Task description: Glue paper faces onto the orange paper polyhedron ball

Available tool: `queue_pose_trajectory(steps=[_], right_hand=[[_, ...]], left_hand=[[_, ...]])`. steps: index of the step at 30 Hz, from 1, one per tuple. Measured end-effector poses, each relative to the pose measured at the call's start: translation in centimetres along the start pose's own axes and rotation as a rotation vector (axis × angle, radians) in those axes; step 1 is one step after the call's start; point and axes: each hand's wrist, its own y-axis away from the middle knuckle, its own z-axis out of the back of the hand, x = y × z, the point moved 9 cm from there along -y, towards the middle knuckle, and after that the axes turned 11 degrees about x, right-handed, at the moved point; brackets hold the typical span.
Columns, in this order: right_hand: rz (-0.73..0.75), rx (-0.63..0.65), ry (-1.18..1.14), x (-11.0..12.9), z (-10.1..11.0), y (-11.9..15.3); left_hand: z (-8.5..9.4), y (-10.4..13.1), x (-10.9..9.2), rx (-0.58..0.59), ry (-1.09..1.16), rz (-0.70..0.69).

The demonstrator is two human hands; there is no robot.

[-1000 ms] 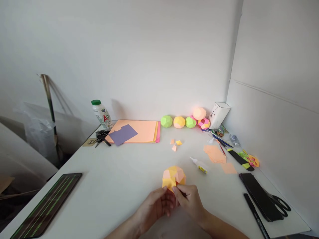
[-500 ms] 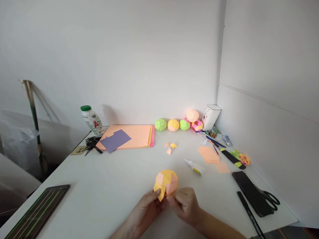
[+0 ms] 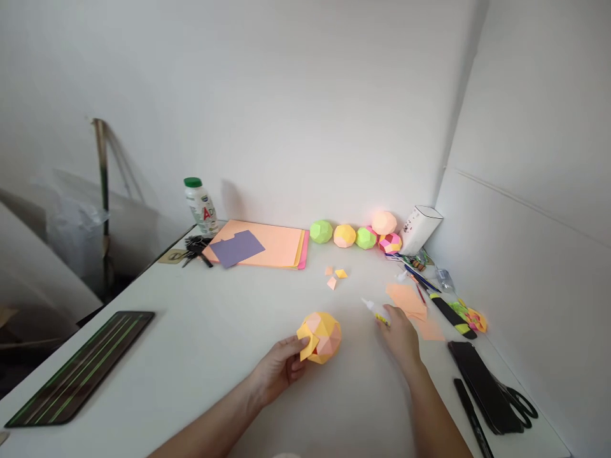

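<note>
In the head view a yellow and pale-pink faceted paper ball (image 3: 324,336) is held above the table by my left hand (image 3: 279,369). My left thumb presses a yellow paper flap (image 3: 309,345) at the ball's left side, where a small dark reddish gap shows. To the right, my right hand (image 3: 400,334) has its fingers round the rear of a small white glue bottle (image 3: 377,312), which lies with its nozzle pointing up and left. Small paper pieces (image 3: 331,283), peach and yellow, lie just beyond the ball.
Finished paper balls (image 3: 344,236) line the back wall beside stacked coloured sheets (image 3: 281,245). Peach paper scraps (image 3: 405,300) and a cutter knife (image 3: 451,315) lie at right. A black phone-like slab (image 3: 484,387), scissors (image 3: 520,404) and a marker (image 3: 472,416) are nearer me.
My right hand has left the ball, moved right and closed on the glue bottle. My left hand keeps the ball, now tilted a little. The camera view has shifted.
</note>
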Motion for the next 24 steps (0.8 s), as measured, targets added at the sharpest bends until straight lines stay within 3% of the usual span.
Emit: queue_pose_trajectory(steps=[2,5,7,9,11,14,16,24], right_hand=[[0.023,-0.049,-0.106,0.5,0.7,0.1],[0.109,-0.040,-0.533,1.8,1.0,0.5],[0.176,-0.001,-0.769,3.4,0.9,1.0],[0.246,0.059,-0.860,5.7,0.7,1.6],[0.362,0.199,-0.998,8.8,0.2,2.5],[0.521,0.290,-0.965,12.8,0.3,3.8],[0.564,0.286,-0.924,14.2,0.4,4.2],[0.594,0.230,-0.861,14.6,-0.5,4.6]], left_hand=[[-0.2,0.0,-0.2,0.002,0.002,0.001],[-0.4,0.0,-0.6,0.000,0.001,-0.020],[-0.5,0.0,-0.7,0.012,-0.004,-0.031],[-0.7,-0.1,-0.6,0.033,-0.011,-0.029],[-1.0,-0.1,-0.4,0.055,-0.016,-0.020],[-1.2,-0.1,-0.1,0.072,-0.016,-0.008],[-1.3,-0.1,0.0,0.068,-0.011,-0.007],[-0.8,0.0,0.2,0.017,0.012,-0.010]])
